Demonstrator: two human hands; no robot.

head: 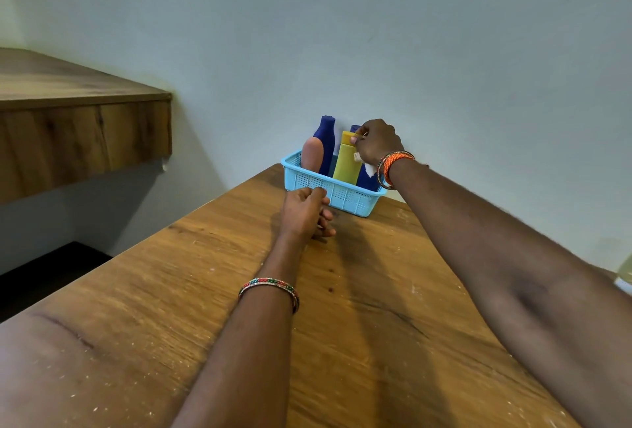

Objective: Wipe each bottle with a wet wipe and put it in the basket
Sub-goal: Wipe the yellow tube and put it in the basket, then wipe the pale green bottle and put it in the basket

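A light blue plastic basket [342, 193] stands at the far end of the wooden table [205, 291], against the wall. Inside it stand a tall dark blue bottle [326, 135], a pink bottle [312, 154], a yellow bottle [347, 161] and another dark blue bottle [366, 178], mostly hidden. My right hand [376, 142] is over the basket, its fingers pinching the yellow bottle's cap, with a bit of white wet wipe [364, 162] showing under the palm. My left hand [306, 212] rests on the table just in front of the basket, fingers loosely curled and holding nothing.
A wooden shelf or counter [85, 120] juts out from the wall at the left, higher than the table. Beyond the table's left edge lies dark floor [44, 277]. A pale object [624, 273] shows at the right frame edge.
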